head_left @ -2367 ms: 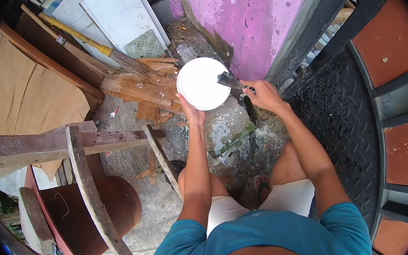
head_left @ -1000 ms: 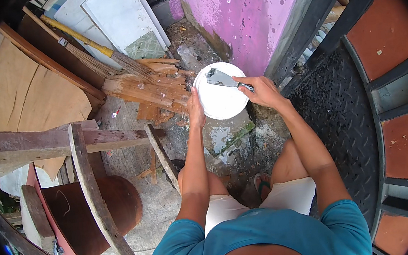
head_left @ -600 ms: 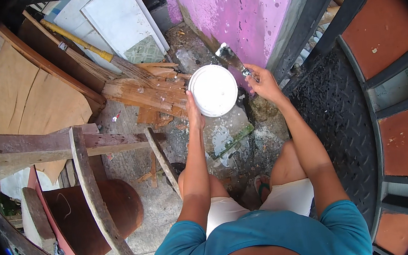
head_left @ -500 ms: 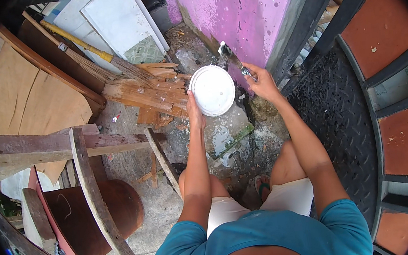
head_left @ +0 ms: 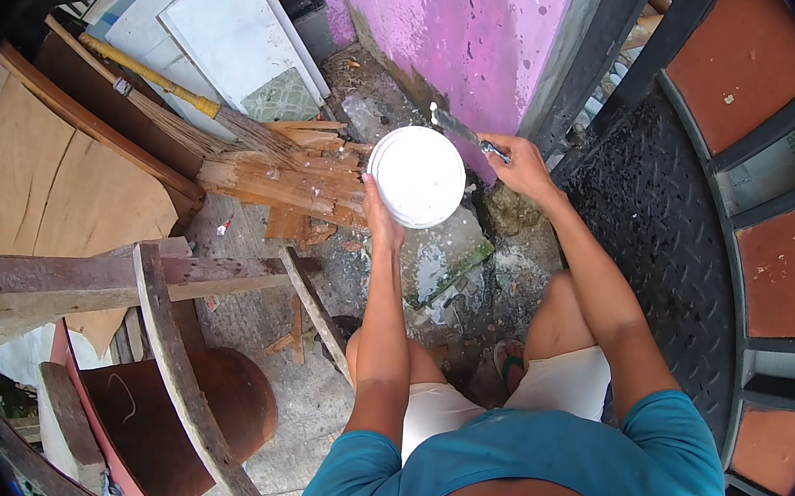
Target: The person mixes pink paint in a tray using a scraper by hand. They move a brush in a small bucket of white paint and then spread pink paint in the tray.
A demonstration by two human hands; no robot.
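Note:
My left hand (head_left: pixel 382 219) grips the left side of a round white tub (head_left: pixel 419 176), thumb at its rim and the other fingers hidden beneath or behind it. White fills what I see within the rim; whether that is contents or bare plastic I cannot make out. To the right, my right hand (head_left: pixel 522 173) is closed round the handle of a putty knife (head_left: pixel 459 127). The knife's grey blade points up and left, with a white dab at its tip, just beyond the tub's upper right edge. Behind it rises a pink painted wall (head_left: pixel 482 36) with a darker, wet-looking patch.
Splintered wood boards (head_left: pixel 284 184) and two stick brooms (head_left: pixel 255 132) lie left of the tub. White panels (head_left: pixel 230 38) lean at the back. Wooden frame bars (head_left: pixel 182 367) stand at left. A black tread-plate surface (head_left: pixel 655 250) and a red-panelled metal gate (head_left: pixel 794 284) border the right.
The putty knife has turned and dropped slightly, its blade now showing grey rather than dark. The tub has shifted a little to the right and tilted slightly in my left hand.

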